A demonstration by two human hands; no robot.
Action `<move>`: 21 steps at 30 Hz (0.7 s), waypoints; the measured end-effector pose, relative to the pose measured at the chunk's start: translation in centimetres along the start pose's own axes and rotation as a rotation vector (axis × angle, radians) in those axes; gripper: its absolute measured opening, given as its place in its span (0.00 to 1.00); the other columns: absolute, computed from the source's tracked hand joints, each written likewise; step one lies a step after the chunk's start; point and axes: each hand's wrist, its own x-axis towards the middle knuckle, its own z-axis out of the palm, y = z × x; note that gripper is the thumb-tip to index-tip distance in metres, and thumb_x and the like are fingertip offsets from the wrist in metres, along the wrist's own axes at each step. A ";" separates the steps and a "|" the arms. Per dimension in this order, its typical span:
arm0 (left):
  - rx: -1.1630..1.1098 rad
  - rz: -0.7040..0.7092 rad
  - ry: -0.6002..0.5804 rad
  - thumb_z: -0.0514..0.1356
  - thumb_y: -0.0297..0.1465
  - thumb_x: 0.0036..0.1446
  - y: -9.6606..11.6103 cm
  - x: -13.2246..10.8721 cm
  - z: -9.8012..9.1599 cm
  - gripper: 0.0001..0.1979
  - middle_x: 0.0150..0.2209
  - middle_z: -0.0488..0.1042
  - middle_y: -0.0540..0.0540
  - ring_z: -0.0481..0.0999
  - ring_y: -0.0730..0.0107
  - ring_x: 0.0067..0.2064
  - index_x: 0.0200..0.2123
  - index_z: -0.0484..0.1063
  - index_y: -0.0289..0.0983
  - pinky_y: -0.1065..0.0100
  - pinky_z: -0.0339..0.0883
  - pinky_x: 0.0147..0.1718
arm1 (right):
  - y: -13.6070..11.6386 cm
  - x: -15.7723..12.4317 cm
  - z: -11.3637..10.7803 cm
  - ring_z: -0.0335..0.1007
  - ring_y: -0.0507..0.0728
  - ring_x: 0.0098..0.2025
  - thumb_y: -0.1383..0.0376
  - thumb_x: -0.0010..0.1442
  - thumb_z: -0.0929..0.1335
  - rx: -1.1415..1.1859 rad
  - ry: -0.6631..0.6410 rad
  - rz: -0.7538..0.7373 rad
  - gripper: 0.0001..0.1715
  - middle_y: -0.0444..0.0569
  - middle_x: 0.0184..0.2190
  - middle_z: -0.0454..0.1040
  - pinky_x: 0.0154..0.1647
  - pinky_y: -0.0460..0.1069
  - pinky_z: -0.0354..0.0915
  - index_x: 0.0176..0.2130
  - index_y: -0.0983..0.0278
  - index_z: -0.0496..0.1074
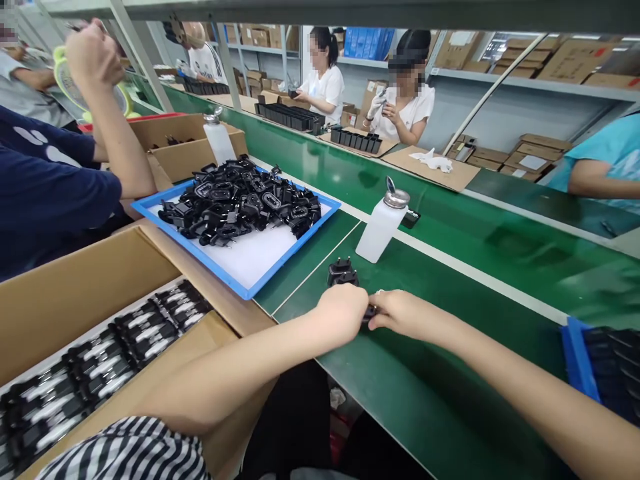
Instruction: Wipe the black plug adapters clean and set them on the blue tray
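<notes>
Right hand [403, 313] has its fingers pinched on a black plug [369, 315] just above the green desk [425, 400]. Left hand [345, 310] is right up against it, but its fingers are hidden, so can't tell. At least 2 more plugs [341, 269] sit just beyond, near a white bottle [376, 232].

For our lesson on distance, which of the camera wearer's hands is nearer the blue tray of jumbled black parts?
Left. The left hand is to the right of the blue tray; the right hand is farther right, beyond the left.
</notes>
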 end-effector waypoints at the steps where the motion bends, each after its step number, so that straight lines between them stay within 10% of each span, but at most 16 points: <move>1: 0.005 0.014 0.032 0.60 0.26 0.38 -0.6 -0.3 0.2 0.06 0.26 0.70 0.44 0.70 0.62 0.32 0.25 0.70 0.33 0.68 0.62 0.30 | 0.3 0.0 0.1 0.64 0.54 0.29 0.64 0.47 0.64 0.023 0.004 -0.014 0.09 0.47 0.26 0.68 0.27 0.44 0.57 0.32 0.65 0.66; 8: -0.046 -0.068 0.352 0.61 0.41 0.34 -4.8 -1.6 2.5 0.38 0.47 0.58 0.35 0.58 0.55 0.47 0.48 0.54 0.27 0.63 0.58 0.41 | 0.2 0.7 0.9 0.65 0.55 0.32 0.60 0.49 0.61 0.190 0.150 0.078 0.18 0.50 0.31 0.68 0.31 0.47 0.59 0.40 0.67 0.62; 12: -0.168 0.067 0.345 0.63 0.43 0.26 -5.9 0.3 2.8 0.59 0.52 0.44 0.28 0.46 0.54 0.53 0.52 0.30 0.20 0.64 0.51 0.47 | 0.9 2.1 1.2 0.54 0.60 0.48 0.56 0.38 0.67 0.248 0.293 0.120 0.44 0.60 0.47 0.57 0.42 0.52 0.56 0.50 0.71 0.49; 16: -0.254 0.173 0.397 0.63 0.40 0.25 -6.1 2.1 2.8 0.56 0.49 0.54 0.33 0.53 0.55 0.51 0.52 0.34 0.23 0.64 0.53 0.47 | 2.3 4.4 1.6 0.36 0.61 0.55 0.58 0.29 0.71 0.328 0.234 -0.103 0.62 0.62 0.54 0.40 0.52 0.52 0.43 0.54 0.71 0.35; 21: -0.365 0.315 0.525 0.62 0.36 0.31 -6.0 1.3 2.1 0.42 0.41 0.64 0.46 0.65 0.62 0.42 0.49 0.44 0.35 0.68 0.61 0.41 | 0.8 4.0 1.0 0.47 0.58 0.51 0.58 0.28 0.71 0.472 0.303 -0.244 0.62 0.61 0.51 0.50 0.50 0.50 0.46 0.53 0.74 0.35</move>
